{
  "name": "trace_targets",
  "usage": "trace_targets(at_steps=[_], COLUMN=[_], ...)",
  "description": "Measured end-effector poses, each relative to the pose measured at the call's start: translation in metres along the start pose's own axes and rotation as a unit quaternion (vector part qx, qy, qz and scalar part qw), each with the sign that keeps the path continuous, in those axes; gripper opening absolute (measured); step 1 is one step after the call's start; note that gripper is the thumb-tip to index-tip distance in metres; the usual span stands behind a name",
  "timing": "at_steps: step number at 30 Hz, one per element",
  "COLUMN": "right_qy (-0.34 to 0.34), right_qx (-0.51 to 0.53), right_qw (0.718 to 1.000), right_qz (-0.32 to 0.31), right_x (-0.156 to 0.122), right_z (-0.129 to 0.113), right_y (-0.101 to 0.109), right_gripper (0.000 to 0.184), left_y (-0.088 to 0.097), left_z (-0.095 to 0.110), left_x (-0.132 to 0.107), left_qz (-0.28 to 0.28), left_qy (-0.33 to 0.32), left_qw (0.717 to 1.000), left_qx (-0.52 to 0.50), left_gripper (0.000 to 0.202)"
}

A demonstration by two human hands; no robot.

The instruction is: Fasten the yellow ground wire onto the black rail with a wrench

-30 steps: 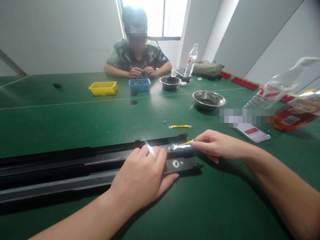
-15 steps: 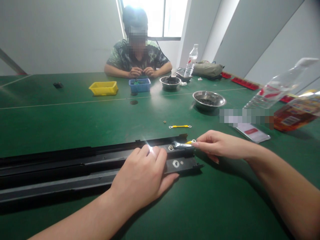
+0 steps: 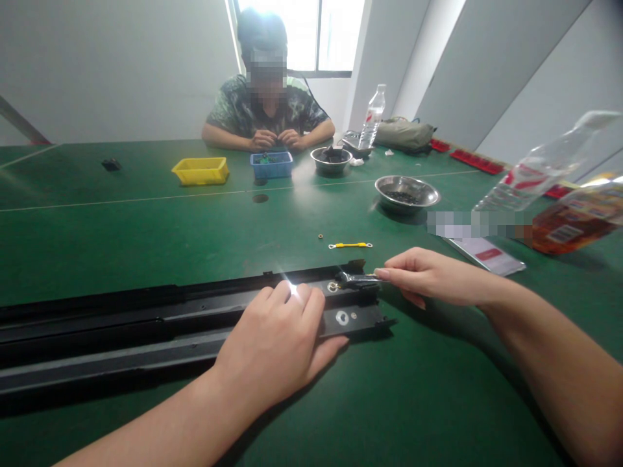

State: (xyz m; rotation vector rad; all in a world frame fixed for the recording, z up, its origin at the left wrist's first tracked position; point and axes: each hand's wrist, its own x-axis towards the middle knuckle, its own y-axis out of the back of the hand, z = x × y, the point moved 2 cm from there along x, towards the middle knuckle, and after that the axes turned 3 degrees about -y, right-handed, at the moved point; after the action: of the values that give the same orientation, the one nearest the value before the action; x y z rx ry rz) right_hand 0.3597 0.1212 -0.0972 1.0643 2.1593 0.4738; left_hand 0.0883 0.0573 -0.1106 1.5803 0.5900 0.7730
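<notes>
A long black metal rail (image 3: 146,318) lies across the green table (image 3: 146,240). My left hand (image 3: 277,344) rests on the rail near its right end, fingers curled over it, pressing it down. My right hand (image 3: 428,275) pinches the handle of a small silver wrench (image 3: 355,279). The wrench head sits by a nut (image 3: 332,286) on the rail's right end. A yellow wire with ring terminals (image 3: 350,246) and a loose small nut (image 3: 320,236) lie on the table just beyond the rail.
Across the table a person works with both hands over a blue bin (image 3: 271,165). A yellow bin (image 3: 200,170) and two steel bowls (image 3: 407,192) (image 3: 331,159) stand nearby. Plastic bottles (image 3: 540,168) (image 3: 371,119), a snack packet (image 3: 574,220) and a card (image 3: 487,253) lie to the right.
My right hand has swung the wrench handle away from me, so the wrench now lies nearly level along the rail. My left hand has stayed put on the rail.
</notes>
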Motion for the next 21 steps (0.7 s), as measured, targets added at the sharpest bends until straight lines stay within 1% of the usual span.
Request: trace_targets(at_steps=[4, 9, 13, 16, 19, 21], right_qy=[0.017, 0.048, 0.043, 0.031, 0.018, 0.022], right_qx=[0.015, 0.051, 0.083, 0.114, 0.119, 0.114], right_qw=[1.000, 0.993, 0.987, 0.986, 0.990, 0.992], right_qz=[0.021, 0.099, 0.127, 0.114, 0.074, 0.055], right_x=[0.0006, 0.0034, 0.0045, 0.0035, 0.0013, 0.0002], right_z=[-0.0007, -0.0029, -0.0043, -0.0053, -0.0069, -0.0081], right_y=[0.0019, 0.0038, 0.0035, 0.0024, 0.0012, 0.0009], right_gripper=[0.047, 0.046, 0.046, 0.047, 0.044, 0.042], left_y=[0.0000, 0.0021, 0.0043, 0.0048, 0.0046, 0.0045], left_z=[-0.0008, -0.0005, -0.0007, -0.0012, -0.0013, -0.0010], left_x=[0.0007, -0.0002, -0.0018, -0.0019, -0.0016, -0.0015], left_qz=[0.006, 0.012, 0.011, 0.010, 0.011, 0.010], left_qy=[-0.004, -0.005, -0.006, -0.008, -0.007, -0.006], left_qw=[1.000, 1.000, 1.000, 1.000, 1.000, 1.000], left_qx=[-0.002, -0.005, -0.009, -0.011, -0.011, -0.011], left_gripper=[0.045, 0.043, 0.042, 0.042, 0.042, 0.042])
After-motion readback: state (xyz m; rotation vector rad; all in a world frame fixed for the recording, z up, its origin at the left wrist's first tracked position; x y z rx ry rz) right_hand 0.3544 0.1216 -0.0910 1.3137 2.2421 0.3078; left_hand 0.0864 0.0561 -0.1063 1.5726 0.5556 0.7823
